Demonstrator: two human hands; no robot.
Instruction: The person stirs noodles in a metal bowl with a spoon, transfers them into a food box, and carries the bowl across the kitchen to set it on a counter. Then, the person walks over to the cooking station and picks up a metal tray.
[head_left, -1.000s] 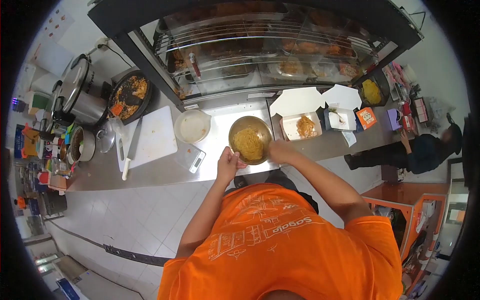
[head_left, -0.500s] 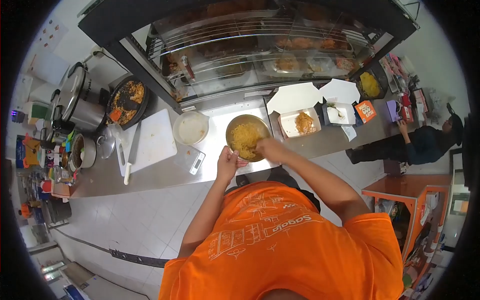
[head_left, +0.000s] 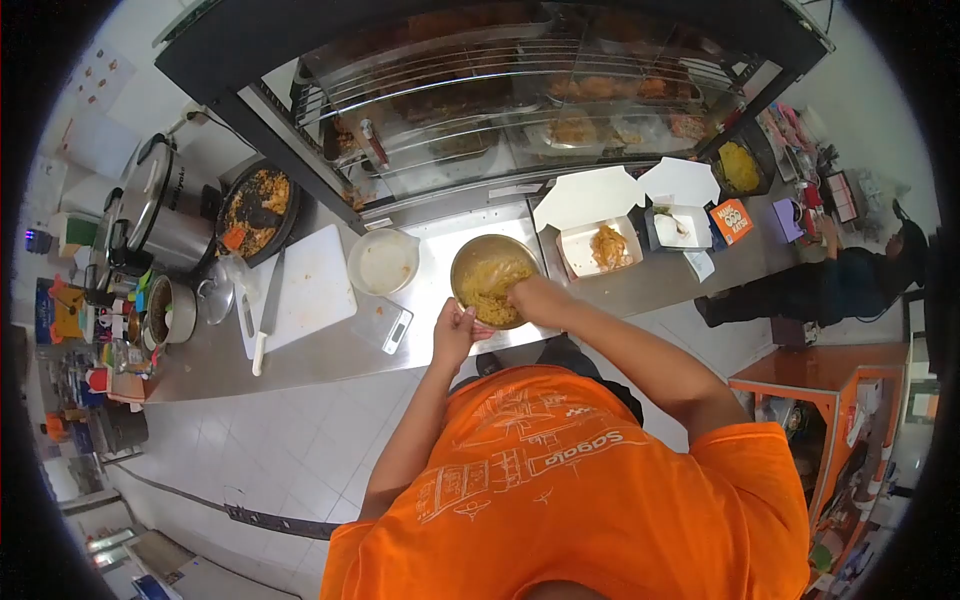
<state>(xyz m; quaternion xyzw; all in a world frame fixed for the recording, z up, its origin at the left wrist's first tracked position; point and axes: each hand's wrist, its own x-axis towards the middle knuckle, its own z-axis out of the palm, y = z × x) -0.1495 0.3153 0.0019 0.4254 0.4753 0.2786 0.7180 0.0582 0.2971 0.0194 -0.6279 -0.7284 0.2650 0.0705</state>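
Observation:
A round metal bowl [head_left: 463,262] of yellow noodles [head_left: 490,285] is on the counter in front of me. My left hand [head_left: 458,328] pinches the bowl's near-left rim between thumb and fingers. Over the right side of the bowl, my right hand [head_left: 538,302] is closed, its fingers down by the noodles; whatever it grips is hidden. Left of the bowl stands a pale round tub [head_left: 383,262], with a small digital scale [head_left: 394,334] just below it. To the right, an open white carton [head_left: 572,255] contains orange-brown food [head_left: 607,246].
A white cutting board [head_left: 318,285] with a knife [head_left: 268,312] lies left, near a pan of rice [head_left: 262,205] and a cooker [head_left: 165,205]. A glass display case [head_left: 440,110] rises behind. Another open box [head_left: 680,228] sits right; farther right stands another person [head_left: 860,275].
My right hand has shifted slightly down and the noodles in the bowl have been pushed about. My left hand stays on the rim. The other person's arm has moved.

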